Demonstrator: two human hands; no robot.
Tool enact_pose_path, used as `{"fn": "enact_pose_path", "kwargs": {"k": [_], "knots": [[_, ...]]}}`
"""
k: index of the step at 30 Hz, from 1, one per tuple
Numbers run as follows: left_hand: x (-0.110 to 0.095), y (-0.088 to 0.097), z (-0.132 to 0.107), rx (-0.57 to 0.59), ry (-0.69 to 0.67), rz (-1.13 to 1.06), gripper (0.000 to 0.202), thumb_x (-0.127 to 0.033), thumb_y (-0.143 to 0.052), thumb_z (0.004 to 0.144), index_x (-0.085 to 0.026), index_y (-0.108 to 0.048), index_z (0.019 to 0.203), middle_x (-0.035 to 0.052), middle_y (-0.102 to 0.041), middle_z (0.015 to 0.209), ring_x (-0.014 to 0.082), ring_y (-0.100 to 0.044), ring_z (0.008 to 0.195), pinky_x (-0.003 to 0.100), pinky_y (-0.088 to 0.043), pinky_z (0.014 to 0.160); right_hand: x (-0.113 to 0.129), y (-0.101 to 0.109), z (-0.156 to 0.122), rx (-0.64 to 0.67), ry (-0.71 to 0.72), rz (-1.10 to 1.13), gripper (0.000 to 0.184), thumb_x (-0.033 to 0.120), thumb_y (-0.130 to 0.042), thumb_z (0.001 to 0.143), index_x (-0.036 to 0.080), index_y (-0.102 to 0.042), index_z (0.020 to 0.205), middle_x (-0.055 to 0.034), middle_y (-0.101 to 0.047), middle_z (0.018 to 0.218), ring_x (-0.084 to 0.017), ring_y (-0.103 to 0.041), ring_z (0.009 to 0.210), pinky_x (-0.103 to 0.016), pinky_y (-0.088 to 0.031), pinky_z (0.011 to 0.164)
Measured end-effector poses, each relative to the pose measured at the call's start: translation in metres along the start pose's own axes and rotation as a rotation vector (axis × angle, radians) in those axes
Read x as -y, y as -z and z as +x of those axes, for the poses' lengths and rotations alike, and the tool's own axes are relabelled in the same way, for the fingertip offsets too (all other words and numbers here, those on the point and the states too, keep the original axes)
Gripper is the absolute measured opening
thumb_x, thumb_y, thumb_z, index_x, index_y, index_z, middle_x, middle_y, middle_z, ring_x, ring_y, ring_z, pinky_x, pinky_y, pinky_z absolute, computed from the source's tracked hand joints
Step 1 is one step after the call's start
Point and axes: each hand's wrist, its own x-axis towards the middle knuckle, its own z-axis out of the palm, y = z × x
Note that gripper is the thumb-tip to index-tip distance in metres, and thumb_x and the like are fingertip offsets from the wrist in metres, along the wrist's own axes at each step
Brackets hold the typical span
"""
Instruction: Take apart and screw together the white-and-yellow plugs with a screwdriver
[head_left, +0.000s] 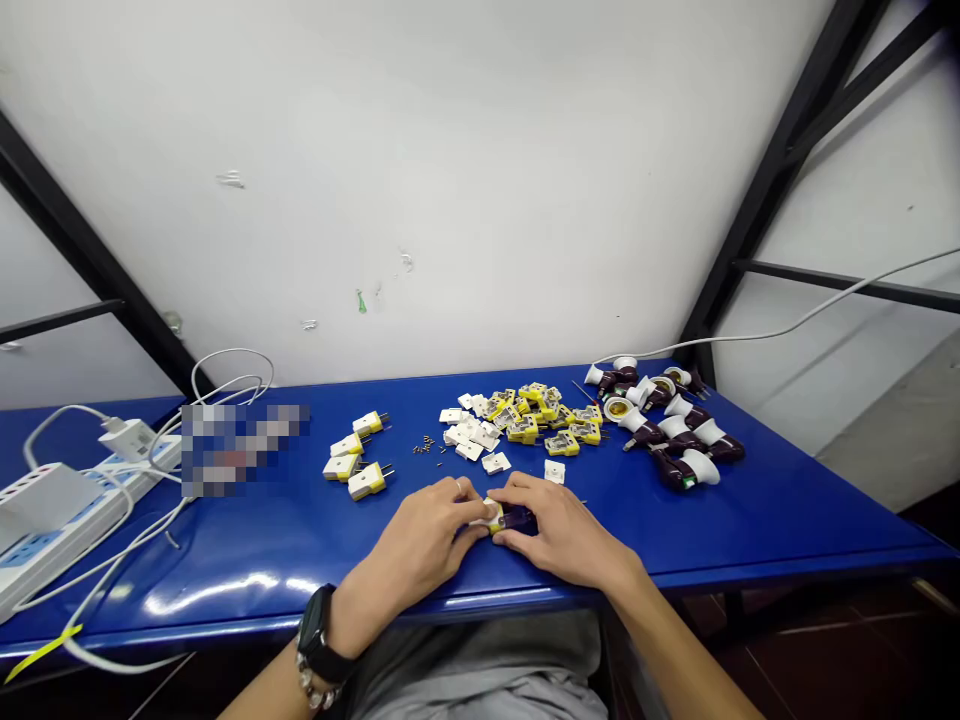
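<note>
Near the table's front edge, my left hand [433, 532] pinches a white-and-yellow plug [491, 515] between its thumb and fingers. My right hand [562, 528] closes on the plug's other side, its thumb and fingertips at the plug's end. A dark purple piece [517, 518] shows beneath the right fingers; its kind is partly hidden. Just beyond the hands lie loose white covers [495, 463] and a heap of open yellow plug halves [525, 428] with metal parts inside. Small screws [426, 446] are scattered left of them.
Several closed white-and-yellow plugs [367, 481] lie to the left. On the right is a pile of dark purple lamp holders [679, 435] with white collars. A thin screwdriver [585, 393] lies behind. Power strips [45, 560] and white cables [124, 520] occupy the left end.
</note>
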Motion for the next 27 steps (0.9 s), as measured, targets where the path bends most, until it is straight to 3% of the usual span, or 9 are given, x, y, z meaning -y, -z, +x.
{"fn": "enact_pose_path", "kwargs": {"k": [3, 7, 10, 15, 20, 22, 24, 27], "knots": [[0.008, 0.006, -0.005, -0.032, 0.004, -0.018, 0.03, -0.029, -0.051, 0.1, -0.031, -0.068, 0.124, 0.005, -0.067, 0.116, 0.0211, -0.065, 0.102, 0.032, -0.051, 0.092, 0.001, 0.001, 0.0, -0.039, -0.028, -0.005, 0.039, 0.031, -0.075, 0.083, 0.026, -0.068, 0.121, -0.0035, -0.066, 0.107, -0.021, -0.065, 0.095, -0.031, -0.05, 0.082], [0.029, 0.017, -0.002, -0.112, 0.191, 0.18, 0.038, -0.022, -0.043, 0.1, -0.023, -0.063, 0.132, 0.0105, -0.066, 0.123, 0.0264, -0.065, 0.107, 0.037, -0.053, 0.088, 0.004, 0.004, 0.001, -0.167, -0.062, 0.053, 0.05, 0.04, -0.079, 0.078, 0.025, -0.065, 0.123, -0.0046, -0.064, 0.11, -0.021, -0.063, 0.093, -0.033, -0.051, 0.082], [0.044, 0.02, 0.008, -0.045, 0.266, 0.271, 0.032, -0.023, -0.049, 0.098, -0.02, -0.068, 0.123, 0.0119, -0.069, 0.118, 0.0281, -0.067, 0.102, 0.036, -0.052, 0.082, 0.006, 0.004, 0.002, -0.3, -0.055, 0.125, 0.034, 0.036, -0.072, 0.084, 0.024, -0.067, 0.115, -0.0045, -0.063, 0.105, -0.018, -0.061, 0.085, -0.03, -0.05, 0.074], [0.058, 0.012, 0.026, 0.003, 0.354, 0.189, 0.021, -0.026, -0.048, 0.097, -0.017, -0.068, 0.095, 0.0102, -0.072, 0.096, 0.0261, -0.068, 0.088, 0.033, -0.049, 0.073, 0.003, 0.002, 0.003, -0.43, -0.03, 0.226, 0.022, 0.032, -0.068, 0.088, 0.022, -0.068, 0.108, -0.0054, -0.062, 0.101, -0.013, -0.054, 0.067, -0.027, -0.047, 0.06], [0.054, 0.004, 0.023, 0.052, 0.337, 0.231, 0.026, -0.024, -0.036, 0.1, -0.014, -0.06, 0.094, 0.0153, -0.069, 0.092, 0.0279, -0.066, 0.082, 0.038, -0.048, 0.073, -0.001, 0.004, 0.003, -0.628, 0.008, 0.295, 0.02, 0.032, -0.055, 0.098, 0.021, -0.071, 0.102, -0.0069, -0.066, 0.097, -0.018, -0.061, 0.082, -0.03, -0.05, 0.067], [0.045, 0.005, 0.017, 0.011, 0.283, 0.144, 0.028, -0.025, -0.033, 0.101, -0.016, -0.058, 0.093, 0.0129, -0.068, 0.09, 0.0262, -0.064, 0.079, 0.039, -0.048, 0.073, -0.002, 0.005, 0.001, -0.755, 0.006, 0.3, 0.022, 0.034, -0.055, 0.099, 0.022, -0.072, 0.104, -0.0073, -0.067, 0.1, -0.021, -0.063, 0.092, -0.033, -0.052, 0.075], [0.034, 0.007, 0.012, -0.069, 0.269, -0.058, 0.028, -0.03, -0.034, 0.102, -0.018, -0.058, 0.095, 0.0078, -0.066, 0.086, 0.0226, -0.062, 0.076, 0.036, -0.049, 0.072, -0.002, 0.004, -0.001, -0.863, -0.014, 0.316, 0.023, 0.036, -0.055, 0.099, 0.022, -0.073, 0.103, -0.0064, -0.068, 0.096, -0.021, -0.063, 0.09, -0.033, -0.052, 0.076], [0.016, 0.008, 0.009, -0.2, 0.288, -0.422, 0.029, -0.039, -0.044, 0.1, -0.019, -0.062, 0.108, 0.0044, -0.066, 0.087, 0.019, -0.062, 0.076, 0.031, -0.051, 0.067, 0.004, 0.0, -0.003, -0.955, -0.049, 0.5, 0.024, 0.04, -0.057, 0.098, 0.021, -0.072, 0.097, -0.0029, -0.065, 0.081, -0.016, -0.062, 0.066, -0.028, -0.05, 0.056]]}}
